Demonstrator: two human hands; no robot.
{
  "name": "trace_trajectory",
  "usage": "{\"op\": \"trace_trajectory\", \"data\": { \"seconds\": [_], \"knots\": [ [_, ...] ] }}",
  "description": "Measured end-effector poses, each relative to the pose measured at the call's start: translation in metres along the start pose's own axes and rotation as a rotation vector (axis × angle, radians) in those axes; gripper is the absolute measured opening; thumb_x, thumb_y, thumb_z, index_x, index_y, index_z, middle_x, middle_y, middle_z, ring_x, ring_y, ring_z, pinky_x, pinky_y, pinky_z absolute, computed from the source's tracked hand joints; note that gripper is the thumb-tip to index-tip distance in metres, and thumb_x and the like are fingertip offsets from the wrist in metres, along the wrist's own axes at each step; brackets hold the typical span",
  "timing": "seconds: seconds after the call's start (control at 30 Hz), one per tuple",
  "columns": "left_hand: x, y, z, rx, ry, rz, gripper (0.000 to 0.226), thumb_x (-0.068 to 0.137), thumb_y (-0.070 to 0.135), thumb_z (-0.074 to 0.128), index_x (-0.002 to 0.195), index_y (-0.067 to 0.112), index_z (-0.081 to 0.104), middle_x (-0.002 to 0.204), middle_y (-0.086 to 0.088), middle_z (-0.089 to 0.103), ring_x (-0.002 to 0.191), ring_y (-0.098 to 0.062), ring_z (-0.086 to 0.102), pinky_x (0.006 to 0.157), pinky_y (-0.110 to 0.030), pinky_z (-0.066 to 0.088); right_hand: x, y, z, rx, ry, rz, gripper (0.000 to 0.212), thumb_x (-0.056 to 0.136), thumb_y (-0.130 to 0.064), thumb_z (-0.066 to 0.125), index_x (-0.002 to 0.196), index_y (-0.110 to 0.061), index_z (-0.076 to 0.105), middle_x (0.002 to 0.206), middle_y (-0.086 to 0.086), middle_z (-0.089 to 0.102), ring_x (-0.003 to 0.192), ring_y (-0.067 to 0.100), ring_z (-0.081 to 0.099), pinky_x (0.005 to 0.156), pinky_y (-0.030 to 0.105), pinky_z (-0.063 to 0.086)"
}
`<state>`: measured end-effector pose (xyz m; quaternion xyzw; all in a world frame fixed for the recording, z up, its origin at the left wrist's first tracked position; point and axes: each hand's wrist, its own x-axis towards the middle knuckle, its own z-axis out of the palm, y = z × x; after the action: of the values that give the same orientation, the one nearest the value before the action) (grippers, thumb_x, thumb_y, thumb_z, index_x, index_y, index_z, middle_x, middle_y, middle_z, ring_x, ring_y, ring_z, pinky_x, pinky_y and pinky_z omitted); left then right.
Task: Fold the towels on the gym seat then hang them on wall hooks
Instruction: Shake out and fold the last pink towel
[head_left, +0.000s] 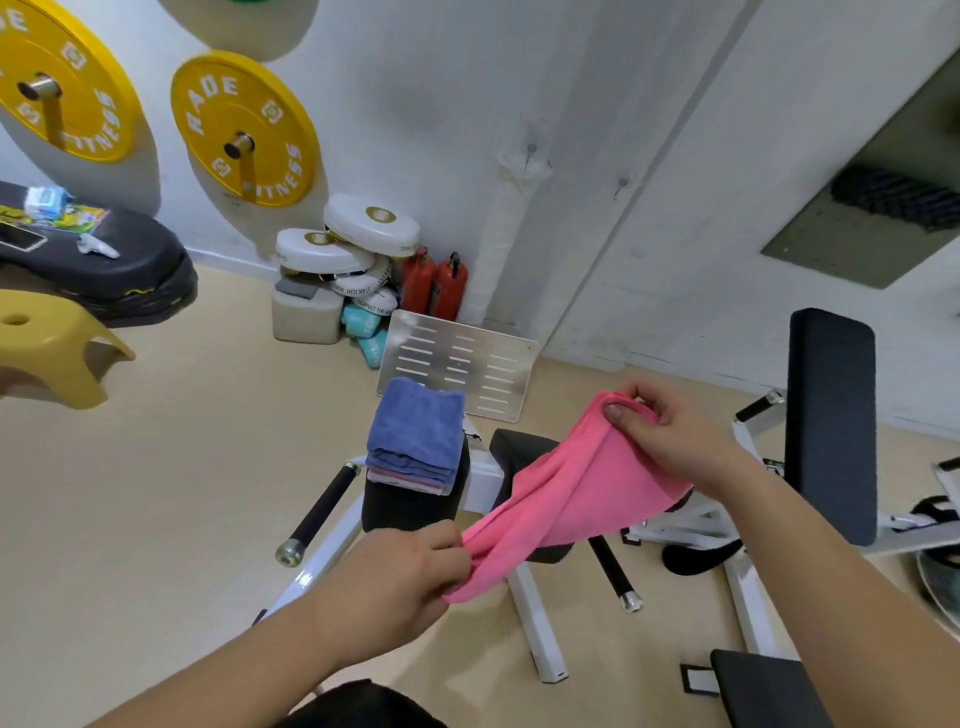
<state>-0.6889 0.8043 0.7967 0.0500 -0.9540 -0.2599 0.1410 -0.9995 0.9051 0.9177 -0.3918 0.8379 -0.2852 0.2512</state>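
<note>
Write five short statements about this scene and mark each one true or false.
1. The left hand and right hand both grip the pink towel. True.
2. The pink towel lies flat on the seat. False: it is held up in the air between the hands.
3. A blue towel tops the folded stack. True.
4. The folded stack sits on the floor. False: it rests on a black seat pad.
5. Two red fire extinguishers stand by the wall. True.

The left hand (410, 577) and right hand (670, 431) are bare; a black garment (363, 706) shows below.
</note>
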Motion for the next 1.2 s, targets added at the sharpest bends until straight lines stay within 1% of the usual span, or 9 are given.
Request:
{"op": "trace_trajectory", "data": {
  "seconds": [0.2,0.4,0.57,0.77,0.87,0.93,1.0,1.07,1.2],
  "knots": [
    [-0.003,0.011,-0.003,-0.368,0.083,-0.194,0.025,0.079,0.017,0.066,0.073,0.027,0.044,0.080,0.011,0.053,0.070,-0.008,0.048,0.061,-0.032,0.047,-0.014,0.002,-0.016,0.066,-0.021,-0.021,0.015,0.098,-0.036,0.067,0.099,-0.021,0.069,0.105,0.010,0.074,0.101,0.026,0.067,0.091,0.039,0.048],
    [-0.011,0.002,0.009,-0.365,-0.007,-0.325,0.020,0.080,0.047,0.072,0.078,0.030,0.062,0.084,0.012,0.056,0.076,-0.005,0.057,0.072,-0.031,0.053,-0.048,-0.033,-0.031,0.216,-0.247,-0.085,0.030,0.091,-0.032,0.067,0.106,-0.006,0.066,0.109,0.013,0.075,0.102,0.023,0.070,0.095,0.041,0.051],
    [0.008,-0.001,0.014,-0.318,0.017,-0.530,0.021,0.080,0.051,0.070,0.088,0.036,0.056,0.085,0.014,0.064,0.074,-0.002,0.060,0.070,-0.035,0.056,-0.073,-0.070,-0.035,0.077,-0.381,-0.227,0.008,0.095,-0.025,0.066,0.098,-0.021,0.073,0.097,-0.002,0.076,0.095,0.010,0.071,0.081,0.020,0.054],
    [0.035,0.005,0.015,-0.373,-0.119,-0.406,0.117,0.058,0.054,0.086,0.156,0.044,0.025,0.149,0.024,0.037,0.134,0.003,0.041,0.108,-0.023,0.042,-0.086,-0.090,-0.033,-0.002,-0.459,-0.302,0.005,0.095,-0.016,0.068,0.097,-0.012,0.071,0.087,-0.005,0.071,0.084,0.001,0.065,0.075,0.013,0.050],
    [0.040,0.009,0.014,-0.604,-0.212,-0.469,0.065,0.063,0.026,0.086,0.121,0.044,0.062,0.104,0.020,0.067,0.090,0.001,0.065,0.078,-0.023,0.055,-0.090,-0.093,-0.036,-0.032,-0.450,-0.290,0.010,0.096,-0.022,0.067,0.100,-0.013,0.071,0.094,0.001,0.072,0.088,0.004,0.067,0.077,0.015,0.052],
    [0.032,0.008,0.014,-0.664,-0.270,-0.504,0.024,0.070,0.018,0.085,0.076,0.022,0.062,0.066,0.014,0.054,0.059,-0.005,0.049,0.059,-0.025,0.042,-0.086,-0.083,-0.037,-0.082,-0.363,-0.250,0.007,0.100,-0.029,0.064,0.098,-0.025,0.069,0.094,-0.005,0.072,0.091,0.006,0.067,0.080,0.020,0.052],
    [0.015,-0.001,0.019,-0.747,-0.276,-0.563,0.042,0.072,0.026,0.089,0.063,0.010,0.051,0.062,0.001,0.040,0.059,-0.015,0.039,0.059,-0.032,0.031,-0.074,-0.060,-0.036,-0.152,-0.213,-0.172,0.010,0.102,-0.035,0.059,0.094,-0.032,0.065,0.091,-0.013,0.070,0.089,0.004,0.064,0.076,0.023,0.047],
    [0.000,-0.009,0.017,-0.868,-0.226,-0.649,0.039,0.071,0.034,0.092,0.065,0.011,0.061,0.067,-0.005,0.050,0.066,-0.021,0.046,0.063,-0.036,0.036,-0.062,-0.029,-0.030,-0.193,-0.093,-0.066,0.014,0.103,-0.039,0.055,0.098,-0.030,0.063,0.093,-0.012,0.069,0.091,0.006,0.062,0.073,0.023,0.042],
    [-0.013,-0.006,0.008,-1.270,0.025,-0.817,0.032,0.087,0.024,0.078,0.117,0.011,0.077,0.120,-0.014,0.075,0.114,-0.028,0.070,0.106,-0.042,0.053,-0.052,0.031,0.001,-0.076,-0.009,0.094,0.021,0.105,-0.043,0.049,0.098,-0.027,0.060,0.097,-0.005,0.065,0.093,0.014,0.061,0.074,0.031,0.043]
  ]
}}
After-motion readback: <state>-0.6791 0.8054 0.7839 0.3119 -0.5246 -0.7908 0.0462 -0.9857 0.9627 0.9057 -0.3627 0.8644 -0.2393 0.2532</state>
